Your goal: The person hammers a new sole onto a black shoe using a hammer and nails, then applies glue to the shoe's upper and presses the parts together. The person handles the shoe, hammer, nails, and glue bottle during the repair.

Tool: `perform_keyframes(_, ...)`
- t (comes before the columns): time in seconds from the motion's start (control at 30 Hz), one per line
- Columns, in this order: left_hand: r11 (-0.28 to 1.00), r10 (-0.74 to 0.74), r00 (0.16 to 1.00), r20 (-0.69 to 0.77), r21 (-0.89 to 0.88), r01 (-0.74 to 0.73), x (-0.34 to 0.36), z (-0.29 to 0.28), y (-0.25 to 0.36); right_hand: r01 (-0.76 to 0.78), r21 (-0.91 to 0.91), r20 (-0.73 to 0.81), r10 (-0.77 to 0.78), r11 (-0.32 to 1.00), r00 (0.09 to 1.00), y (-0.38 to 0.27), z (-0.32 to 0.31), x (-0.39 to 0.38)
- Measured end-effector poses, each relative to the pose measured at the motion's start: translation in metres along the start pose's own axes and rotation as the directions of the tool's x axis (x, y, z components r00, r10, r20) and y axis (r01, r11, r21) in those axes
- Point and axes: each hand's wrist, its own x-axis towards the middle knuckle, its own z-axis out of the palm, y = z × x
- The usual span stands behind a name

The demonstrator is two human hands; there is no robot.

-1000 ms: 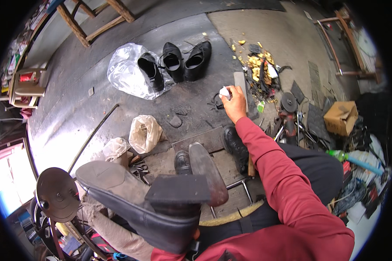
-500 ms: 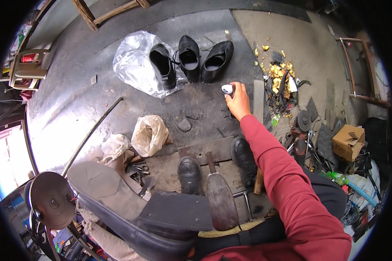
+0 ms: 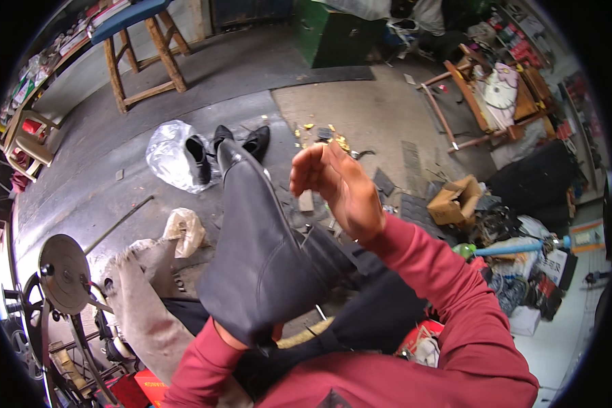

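Note:
A black leather boot [image 3: 251, 251] stands tilted up before me, its foot pointing away. My left hand [image 3: 230, 332] holds it from below at the near end, mostly hidden behind the leather. My right hand [image 3: 330, 190] is raised just right of the boot, fingers curved and apart, with nothing visible in them. Beyond, on the floor, black shoes [image 3: 255, 141] are partly hidden by the boot; one black shoe [image 3: 196, 160] rests on a clear plastic bag [image 3: 163, 149].
A round metal wheel [image 3: 63, 272] and a beige cloth [image 3: 132, 299] are at left, a pale bag [image 3: 187, 231] on the floor, a cardboard box [image 3: 449, 204] and clutter at right, yellow scraps [image 3: 340, 143] ahead. Behind stand a wooden stool [image 3: 134, 34] and green chest [image 3: 330, 37].
The boot has been lifted and turned upward. My right hand has come closer, beside it, and the white item it held is no longer visible. The view has shifted upward.

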Motion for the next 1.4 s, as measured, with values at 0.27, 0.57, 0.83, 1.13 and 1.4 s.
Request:
perform_keyframes(0.27, 0.920, 0.391, 0.823, 0.413, -0.151, -0.361, 0.014, -0.029, 0.044, -0.069, 0.462, -0.156, 0.158, 0.884, 0.975, -0.018, 0.035, -0.115)
perform_keyframes(0.57, 0.839, 0.216, 0.724, 0.655, -0.504, 0.206, 0.011, -0.028, 0.033, -0.122, 0.660, -0.182, 0.316, 0.741, 0.931, 0.026, 0.034, -0.132)
perform_keyframes(0.83, 0.725, 0.151, 0.793, 0.591, -0.611, 0.317, -0.014, 0.016, 0.001, -0.154, 0.643, -0.301, 0.433, 0.750, 0.850, 0.057, 0.029, -0.124)
perform_keyframes(1.13, 0.587, -0.060, 0.764, 0.642, -0.596, 0.547, 0.018, 0.027, -0.010, -0.087, 0.584, -0.464, 0.420, 0.807, 0.780, 0.067, 0.008, -0.101)
perform_keyframes(1.4, 0.357, -0.188, 0.629, 0.755, -0.544, 0.760, 0.031, 0.040, 0.005, -0.113, 0.371, -0.535, 0.312, 0.922, 0.785, 0.064, 0.003, -0.119)
